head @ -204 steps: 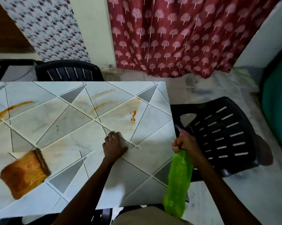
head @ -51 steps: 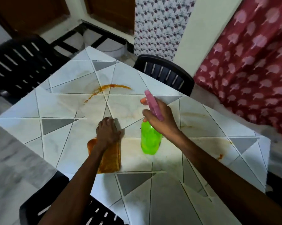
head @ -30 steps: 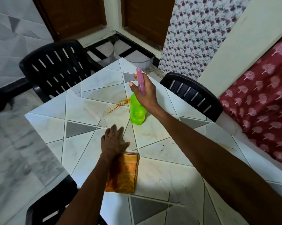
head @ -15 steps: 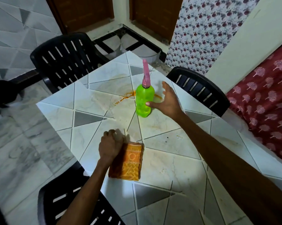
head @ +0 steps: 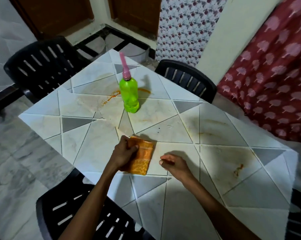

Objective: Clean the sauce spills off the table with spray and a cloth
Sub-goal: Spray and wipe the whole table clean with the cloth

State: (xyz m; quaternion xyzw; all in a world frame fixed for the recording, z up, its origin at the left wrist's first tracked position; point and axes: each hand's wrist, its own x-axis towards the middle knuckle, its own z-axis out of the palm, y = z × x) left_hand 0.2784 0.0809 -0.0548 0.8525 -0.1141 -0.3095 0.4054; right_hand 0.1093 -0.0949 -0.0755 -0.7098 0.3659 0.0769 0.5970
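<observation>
A green spray bottle (head: 130, 96) with a pink nozzle stands upright on the white tiled table (head: 233, 179), far from both hands. Orange sauce streaks (head: 115, 95) lie on the table right beside the bottle, and a smaller orange spill (head: 238, 168) lies near the right edge. My left hand (head: 124, 152) grips the folded orange cloth (head: 142, 158) on the table's near side, its fingers curled over the cloth's left edge. My right hand (head: 175, 164) hovers just right of the cloth with fingers loosely curled, holding nothing.
Black plastic chairs stand around the table: one at the far left (head: 40, 68), one at the back (head: 186, 78), one right below me (head: 87, 220). A red patterned curtain (head: 274, 75) hangs at the right. Faint brownish smears (head: 210, 130) mark several tiles.
My right hand let go of the spray bottle, which now stands on the table, and drew back to beside the cloth. My left hand closed its fingers on the cloth.
</observation>
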